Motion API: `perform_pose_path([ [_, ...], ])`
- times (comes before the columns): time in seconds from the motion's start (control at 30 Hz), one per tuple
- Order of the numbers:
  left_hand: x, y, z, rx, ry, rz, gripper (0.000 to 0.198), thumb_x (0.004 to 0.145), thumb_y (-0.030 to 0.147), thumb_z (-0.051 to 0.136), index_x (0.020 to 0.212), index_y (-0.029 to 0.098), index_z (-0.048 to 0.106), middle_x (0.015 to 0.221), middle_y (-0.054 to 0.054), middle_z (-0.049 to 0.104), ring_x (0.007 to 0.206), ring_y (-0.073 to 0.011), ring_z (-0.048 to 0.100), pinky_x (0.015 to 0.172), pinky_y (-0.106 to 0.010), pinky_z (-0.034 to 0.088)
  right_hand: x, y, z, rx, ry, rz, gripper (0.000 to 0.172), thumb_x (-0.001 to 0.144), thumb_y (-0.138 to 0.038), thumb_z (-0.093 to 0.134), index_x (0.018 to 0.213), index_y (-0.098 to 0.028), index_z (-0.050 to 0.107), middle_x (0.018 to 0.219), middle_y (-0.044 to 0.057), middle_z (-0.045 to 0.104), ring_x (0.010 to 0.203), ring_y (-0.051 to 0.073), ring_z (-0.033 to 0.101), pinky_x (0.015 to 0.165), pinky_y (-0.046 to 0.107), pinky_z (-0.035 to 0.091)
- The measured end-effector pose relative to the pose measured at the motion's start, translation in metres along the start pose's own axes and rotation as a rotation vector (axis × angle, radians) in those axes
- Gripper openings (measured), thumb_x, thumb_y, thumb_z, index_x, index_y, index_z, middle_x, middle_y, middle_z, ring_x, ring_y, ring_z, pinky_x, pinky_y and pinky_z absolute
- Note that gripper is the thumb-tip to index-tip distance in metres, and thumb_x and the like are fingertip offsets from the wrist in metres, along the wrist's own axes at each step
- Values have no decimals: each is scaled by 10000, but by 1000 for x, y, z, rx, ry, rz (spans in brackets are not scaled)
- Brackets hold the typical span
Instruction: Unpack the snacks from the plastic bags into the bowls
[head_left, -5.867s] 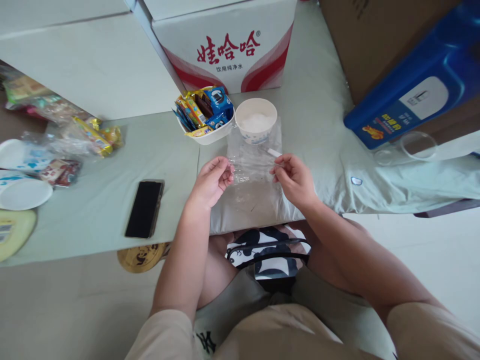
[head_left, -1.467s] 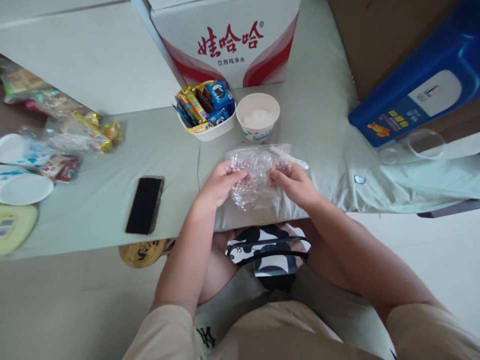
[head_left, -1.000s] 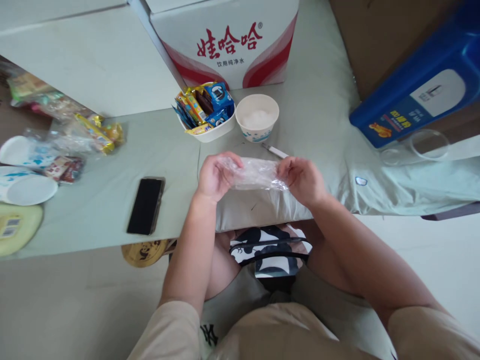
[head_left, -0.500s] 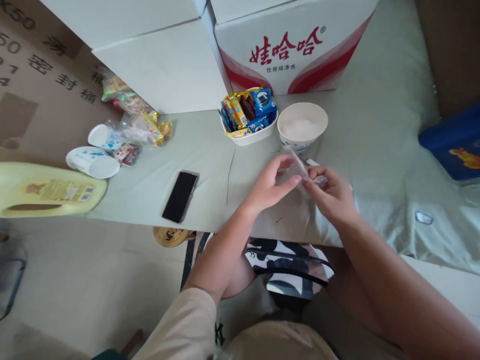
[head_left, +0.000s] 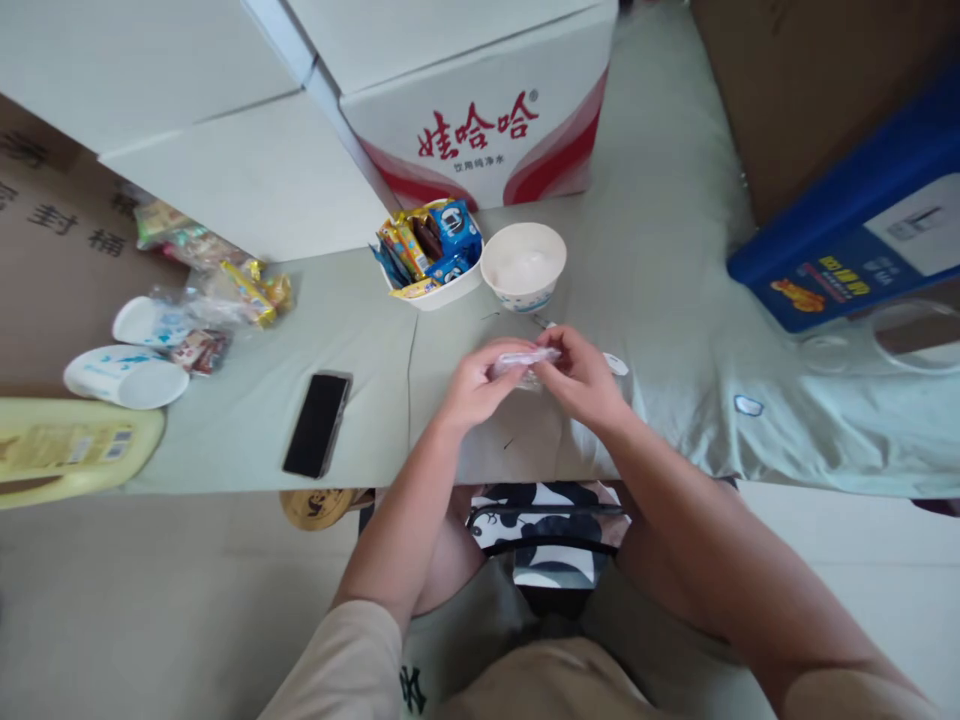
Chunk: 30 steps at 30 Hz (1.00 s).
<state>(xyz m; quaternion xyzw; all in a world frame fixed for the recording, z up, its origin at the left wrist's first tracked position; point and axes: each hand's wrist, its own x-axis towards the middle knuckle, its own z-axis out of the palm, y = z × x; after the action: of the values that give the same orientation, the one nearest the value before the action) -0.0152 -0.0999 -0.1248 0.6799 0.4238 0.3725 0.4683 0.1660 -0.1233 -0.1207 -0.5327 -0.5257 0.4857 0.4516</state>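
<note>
In front of me, both hands hold a small crumpled piece of thin, clear plastic, like a little bag (head_left: 527,358). My left hand (head_left: 481,380) is closed on its left side, thumb underneath. My right hand (head_left: 581,378) pinches the right end. Just beyond the hands stands a white paper bowl (head_left: 523,262) with a blue pattern near its base; whether anything lies in it is hard to make out. Touching it on the left is a white tub (head_left: 461,291) full of wrapped snacks (head_left: 427,245). Partly behind my right hand lies a small white round item (head_left: 616,365).
A black phone (head_left: 318,425) lies left on the green cloth (head_left: 375,350). Farther left are paper cups (head_left: 127,377), bagged snacks (head_left: 259,295) and a yellow jug (head_left: 75,448). White cartons (head_left: 480,140) stand behind; a blue box (head_left: 840,250) and clear plastic container (head_left: 919,335) are right.
My view has shifted, so things sit farther left in it. Both hands have drawn closer together, and the plastic, previously standing up between them, is now gathered flatter in the fingers.
</note>
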Motion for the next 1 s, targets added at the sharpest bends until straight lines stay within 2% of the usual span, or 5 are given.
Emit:
perform_pose_path([
  [0.2,45,15,-28,474,732,172,294,834,309,715,1098,207,636,824,5,620,802,-181,626,833,-339,543,4,-12,-13,-11,-53,18,235,850,-427,519,916,-213,588,787,4,616,682,146,534,666,303,397],
  [0.4,145,67,1,1175,38,-41,222,810,52,543,934,187,667,1032,-119,714,992,-273,684,898,-385,505,10,-13,-23,46,-7,11,195,834,-392,492,871,-222,579,757,-6,588,676,148,500,652,301,370],
  [0.57,185,82,18,1209,-631,-411,124,769,151,632,857,158,719,948,-107,739,952,-269,689,858,-336,505,16,-16,-32,92,9,31,180,838,-382,477,861,-226,565,732,-20,572,650,143,485,652,303,360],
  [0.83,157,95,1,1131,-819,-228,353,893,311,562,1176,164,713,1124,-106,738,1043,-245,676,939,-347,508,16,-26,-39,131,19,30,122,842,-325,482,845,-228,555,734,-23,575,641,139,479,656,301,360],
  [1.0,167,82,36,1296,-611,29,280,881,169,597,1116,168,750,1219,-169,703,1235,-335,642,1036,-452,481,18,-24,-47,178,167,35,111,837,-335,493,814,-235,535,707,-22,552,661,148,486,653,300,360],
])
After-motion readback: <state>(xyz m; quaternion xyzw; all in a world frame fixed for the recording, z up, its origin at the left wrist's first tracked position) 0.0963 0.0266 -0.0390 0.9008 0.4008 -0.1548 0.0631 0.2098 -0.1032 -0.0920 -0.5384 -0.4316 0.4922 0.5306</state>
